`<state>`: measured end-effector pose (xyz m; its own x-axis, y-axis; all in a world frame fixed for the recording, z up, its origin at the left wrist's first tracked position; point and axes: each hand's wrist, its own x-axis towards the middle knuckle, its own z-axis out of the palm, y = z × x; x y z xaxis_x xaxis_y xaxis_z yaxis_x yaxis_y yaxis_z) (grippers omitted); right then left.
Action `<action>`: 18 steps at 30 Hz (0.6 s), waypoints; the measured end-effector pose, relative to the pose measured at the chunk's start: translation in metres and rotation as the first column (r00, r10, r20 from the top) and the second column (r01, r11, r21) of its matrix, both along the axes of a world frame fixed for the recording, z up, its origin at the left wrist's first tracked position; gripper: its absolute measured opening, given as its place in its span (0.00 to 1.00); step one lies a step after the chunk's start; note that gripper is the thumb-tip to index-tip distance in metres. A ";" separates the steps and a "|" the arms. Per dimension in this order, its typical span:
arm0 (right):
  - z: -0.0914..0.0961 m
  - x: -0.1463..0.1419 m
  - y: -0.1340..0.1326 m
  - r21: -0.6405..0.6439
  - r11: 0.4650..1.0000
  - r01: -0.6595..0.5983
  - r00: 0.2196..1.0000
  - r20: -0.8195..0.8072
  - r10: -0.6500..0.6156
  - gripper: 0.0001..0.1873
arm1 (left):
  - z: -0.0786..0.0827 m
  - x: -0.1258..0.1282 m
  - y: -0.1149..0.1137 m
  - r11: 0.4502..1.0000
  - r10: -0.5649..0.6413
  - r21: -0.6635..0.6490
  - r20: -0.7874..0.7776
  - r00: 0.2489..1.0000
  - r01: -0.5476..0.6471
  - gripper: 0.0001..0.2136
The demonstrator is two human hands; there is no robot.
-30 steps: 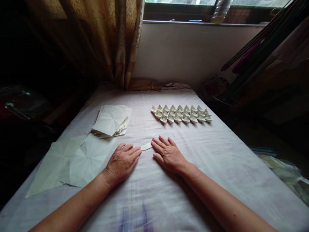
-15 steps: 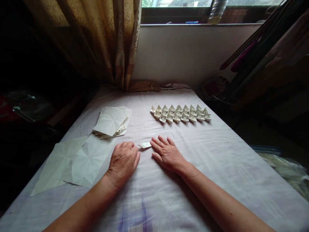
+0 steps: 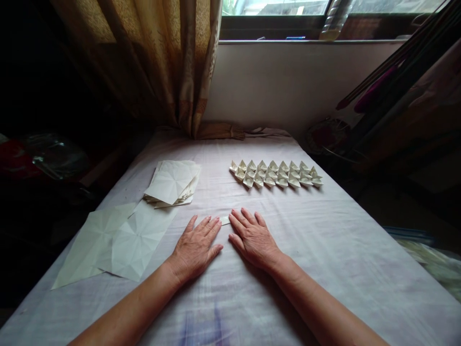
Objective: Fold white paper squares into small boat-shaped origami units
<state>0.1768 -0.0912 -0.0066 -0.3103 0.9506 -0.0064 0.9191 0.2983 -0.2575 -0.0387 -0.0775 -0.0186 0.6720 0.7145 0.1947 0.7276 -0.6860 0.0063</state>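
A small folded strip of white paper point(image 3: 225, 220) lies flat on the cloth between my hands, partly covered by fingers at both ends. My left hand point(image 3: 197, 244) is open, its fingers stretched over the strip's left end. On the right end rest the fingertips of my right hand point(image 3: 252, 236), which lies flat and open, palm down. Left of my hands are creased white paper sheets point(image 3: 139, 240), overlapping one another, with a stack of creased squares point(image 3: 171, 182) behind them. Several folded paper boats point(image 3: 277, 175) stand in rows at the back right.
A pale bedsheet-like cloth point(image 3: 324, 259) covers the surface. A gold curtain point(image 3: 151, 62) hangs at the back left, beside a wall point(image 3: 266, 86) under the window. A clear plastic bag point(image 3: 430, 259) lies beyond the right edge.
My left hand has gone from curled fingers to lying flat, now over the left end of the strip. My right hand stays on the other end. The view has shifted slightly.
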 end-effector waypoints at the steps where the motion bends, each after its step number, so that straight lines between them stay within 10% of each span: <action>1: 0.000 0.000 0.000 -0.002 1.000 0.001 1.000 0.001 -0.001 0.28 | 0.001 -0.002 -0.002 1.000 0.009 0.011 -0.005 1.000 -0.009 0.25; 18: -0.003 -0.008 0.005 -0.015 0.988 -0.155 0.988 -0.023 0.154 0.30 | 0.014 -0.002 -0.006 0.999 0.039 0.030 0.000 0.999 -0.039 0.22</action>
